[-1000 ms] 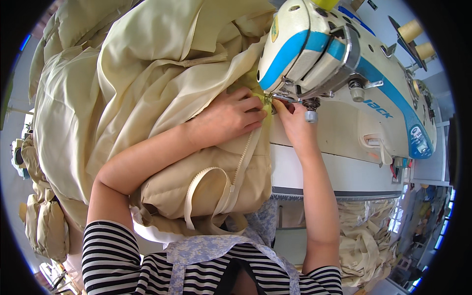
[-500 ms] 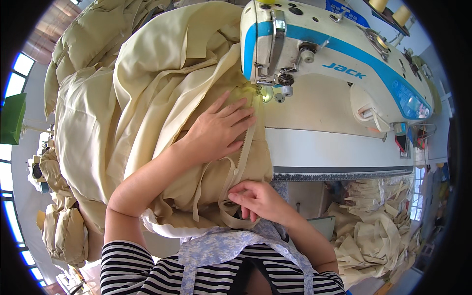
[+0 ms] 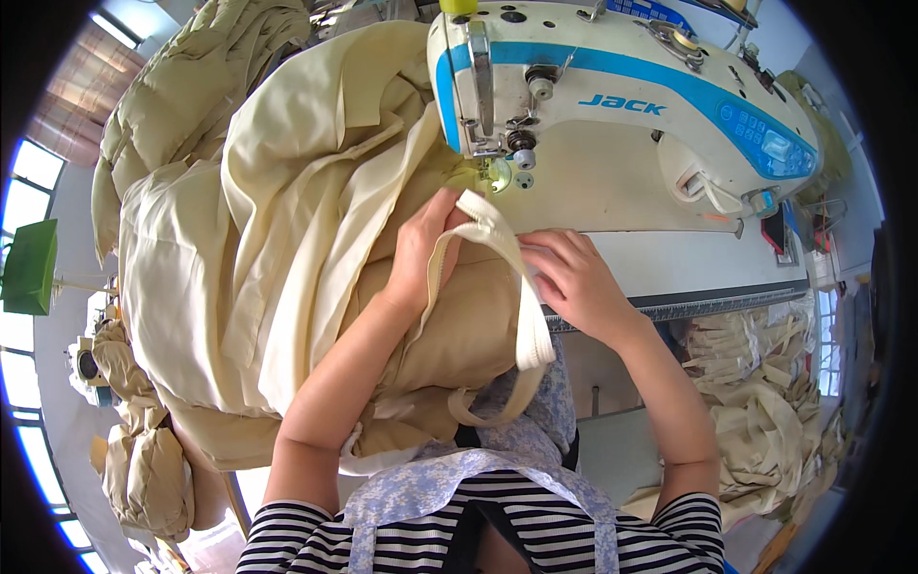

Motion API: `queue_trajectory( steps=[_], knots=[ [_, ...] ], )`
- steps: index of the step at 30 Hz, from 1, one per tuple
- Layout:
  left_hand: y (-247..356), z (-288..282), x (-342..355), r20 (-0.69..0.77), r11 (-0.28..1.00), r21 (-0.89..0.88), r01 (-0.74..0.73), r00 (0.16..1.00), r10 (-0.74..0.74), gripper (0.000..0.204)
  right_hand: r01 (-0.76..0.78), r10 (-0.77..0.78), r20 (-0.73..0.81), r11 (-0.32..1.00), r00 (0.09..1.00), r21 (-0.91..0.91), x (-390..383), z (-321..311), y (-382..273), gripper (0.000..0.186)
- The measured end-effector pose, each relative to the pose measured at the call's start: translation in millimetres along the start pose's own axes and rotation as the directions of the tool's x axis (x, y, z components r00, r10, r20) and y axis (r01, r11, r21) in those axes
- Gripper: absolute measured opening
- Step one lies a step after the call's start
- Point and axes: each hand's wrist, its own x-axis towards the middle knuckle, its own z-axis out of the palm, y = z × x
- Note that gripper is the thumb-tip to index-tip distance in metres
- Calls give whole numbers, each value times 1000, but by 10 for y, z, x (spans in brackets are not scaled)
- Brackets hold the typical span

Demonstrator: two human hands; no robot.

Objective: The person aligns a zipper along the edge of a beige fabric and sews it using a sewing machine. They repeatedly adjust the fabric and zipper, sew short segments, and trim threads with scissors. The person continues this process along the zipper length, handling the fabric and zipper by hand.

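Observation:
A cream zipper [image 3: 532,325] arches up off the beige garment [image 3: 459,325] in a loose loop, its lower end hanging near my lap. My left hand [image 3: 426,249] is closed on the zipper's upper part just in front of the needle area, fingertips partly covered by the tape. On the other side of the loop, my right hand [image 3: 574,277] has bent fingers closed together at the garment's right edge. The zipper hides part of their tips, so what they pinch is unclear. Behind both hands stands the white and blue sewing machine [image 3: 612,86], its small lamp lit beside the needle.
Bulky beige fabric [image 3: 182,277] is heaped left of the machine. A ruler strip [image 3: 669,304] runs along the table's front edge. Cut beige pieces [image 3: 765,430] are piled low on the right. A green box-like object [image 3: 29,268] stands at far left.
My left hand has gone from lying flat on the garment to gripping the zipper. My right hand has moved up and right from the lower end. The zipper is now raised in a loop.

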Motion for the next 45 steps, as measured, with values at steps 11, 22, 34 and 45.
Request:
queue_trajectory(
  steps=[11, 22, 34, 45],
  knots=[
    [-340, -112, 83, 44, 957, 54, -286, 958, 284, 16, 281, -335, -194, 924, 922, -259, 441, 517, 2, 21],
    [-266, -110, 315, 63, 896, 289, -337, 941, 333, 22, 202, -220, -184, 973, 958, -109, 213, 574, -58, 26],
    [-175, 64, 304, 223, 769, 390, -507, 862, 455, 19, 224, -244, -183, 967, 952, -124, 187, 508, -23, 23],
    [-234, 78, 301, 253, 715, 440, -543, 839, 481, 20, 243, -260, -182, 964, 949, -109, 226, 478, 20, 20]
  ],
)
